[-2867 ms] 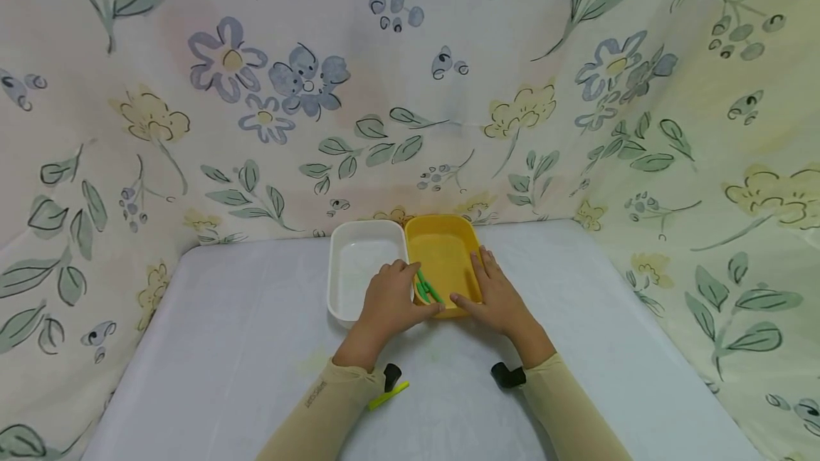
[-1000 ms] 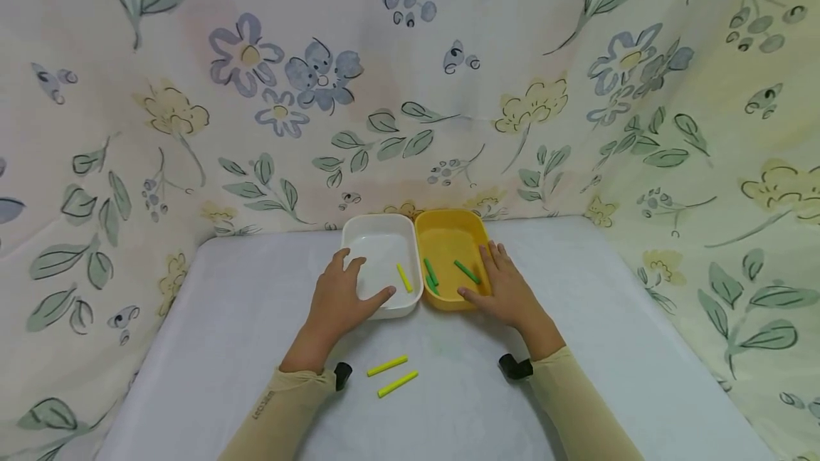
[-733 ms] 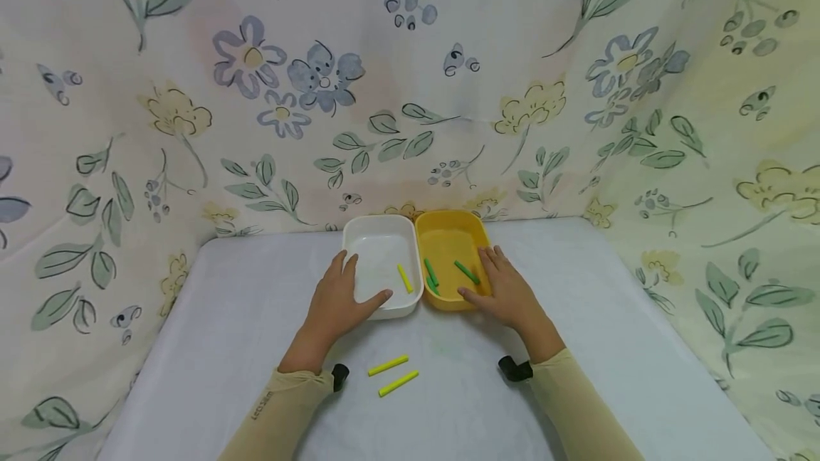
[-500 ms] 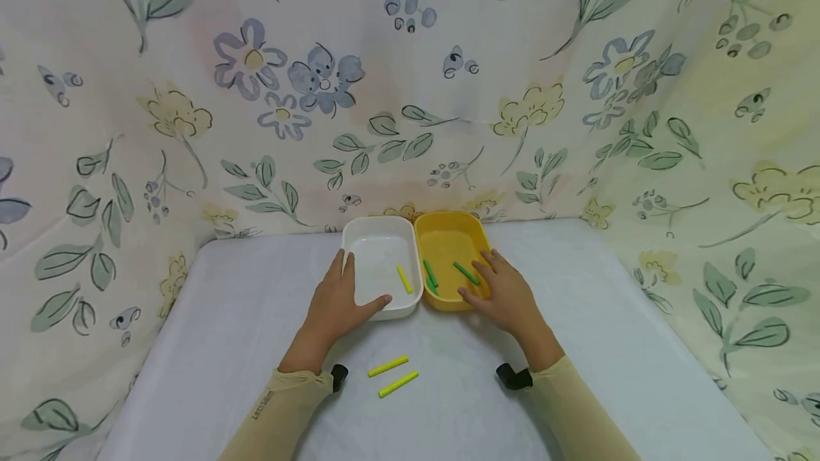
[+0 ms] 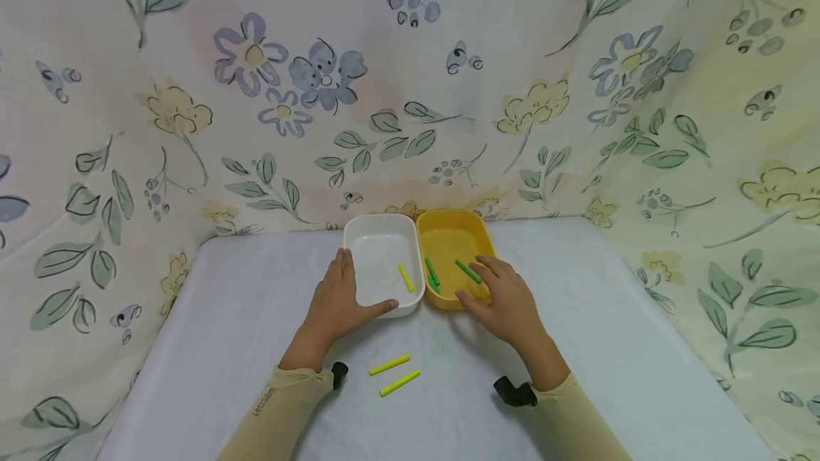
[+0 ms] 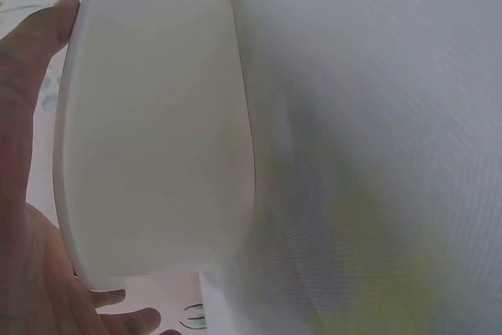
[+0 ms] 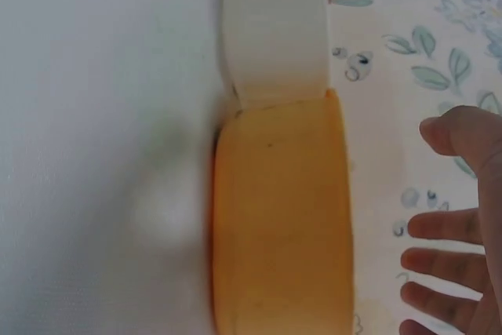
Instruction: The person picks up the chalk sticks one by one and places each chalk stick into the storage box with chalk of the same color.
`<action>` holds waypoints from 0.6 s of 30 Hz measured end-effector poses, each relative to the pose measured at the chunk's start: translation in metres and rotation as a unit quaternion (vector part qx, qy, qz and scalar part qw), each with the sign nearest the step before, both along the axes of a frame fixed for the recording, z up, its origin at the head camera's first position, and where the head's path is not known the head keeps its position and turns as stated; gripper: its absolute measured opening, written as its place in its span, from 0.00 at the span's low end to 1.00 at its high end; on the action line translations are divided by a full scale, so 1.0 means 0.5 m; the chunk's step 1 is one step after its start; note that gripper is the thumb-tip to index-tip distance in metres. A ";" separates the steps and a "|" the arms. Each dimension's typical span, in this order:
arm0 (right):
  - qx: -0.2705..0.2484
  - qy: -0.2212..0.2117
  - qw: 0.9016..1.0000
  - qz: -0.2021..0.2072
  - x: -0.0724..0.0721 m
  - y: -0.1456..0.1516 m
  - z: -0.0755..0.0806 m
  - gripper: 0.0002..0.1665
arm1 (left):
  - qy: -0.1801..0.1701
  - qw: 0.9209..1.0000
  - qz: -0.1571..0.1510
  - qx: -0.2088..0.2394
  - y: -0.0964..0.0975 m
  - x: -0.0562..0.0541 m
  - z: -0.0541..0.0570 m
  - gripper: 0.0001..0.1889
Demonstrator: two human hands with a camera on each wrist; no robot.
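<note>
My left hand (image 5: pixel 334 302) lies along the left side of the white tray (image 5: pixel 356 232), fingers extended together. In the left wrist view its thumb (image 6: pixel 67 13) touches the rim of this tray. A yellow chalk-like stick (image 5: pixel 406 278) lies inside. My right hand (image 5: pixel 509 301) hovers over the near right corner of the yellow tray (image 5: pixel 451 215), thumb and fingers spread apart, nothing between them. Close to its index finger is a green chalk-like stick (image 5: pixel 468 271); two more green sticks (image 5: pixel 432 271) lie at the tray's left side.
Two yellow sticks (image 5: pixel 400 383) lie on the white-covered table (image 5: pixel 256 283) in front of the trays. The trays stand side by side, close to the floral cloth (image 5: pixel 410 155) at the back. Floral cloth also borders the table left and right.
The left hand has gone from the yellow tray, where it was by the green sticks, to the white tray's left side. The right hand has come off the yellow tray's right side and over its corner.
</note>
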State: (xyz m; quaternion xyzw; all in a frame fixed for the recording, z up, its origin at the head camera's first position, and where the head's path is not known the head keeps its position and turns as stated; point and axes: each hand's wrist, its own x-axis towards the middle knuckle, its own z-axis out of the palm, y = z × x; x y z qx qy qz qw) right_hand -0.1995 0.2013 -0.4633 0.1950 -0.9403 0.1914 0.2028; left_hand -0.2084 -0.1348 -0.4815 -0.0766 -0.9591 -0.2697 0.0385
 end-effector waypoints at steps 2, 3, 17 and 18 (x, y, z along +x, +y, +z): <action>-0.011 -0.001 1.000 0.003 0.010 0.000 0.007 0.36 | -0.007 1.000 0.002 -0.001 0.000 -0.001 -0.001 0.79; -0.013 -0.004 1.000 0.003 0.014 0.000 0.009 0.36 | -0.011 1.000 0.004 -0.002 0.000 -0.001 0.000 0.80; -0.031 -0.051 0.998 0.023 0.067 0.003 0.000 0.39 | -0.029 0.999 0.012 -0.029 0.002 -0.002 0.001 0.79; -0.033 -0.054 0.998 0.023 0.070 0.001 -0.002 0.39 | -0.026 0.999 0.012 -0.032 0.003 -0.002 0.001 0.79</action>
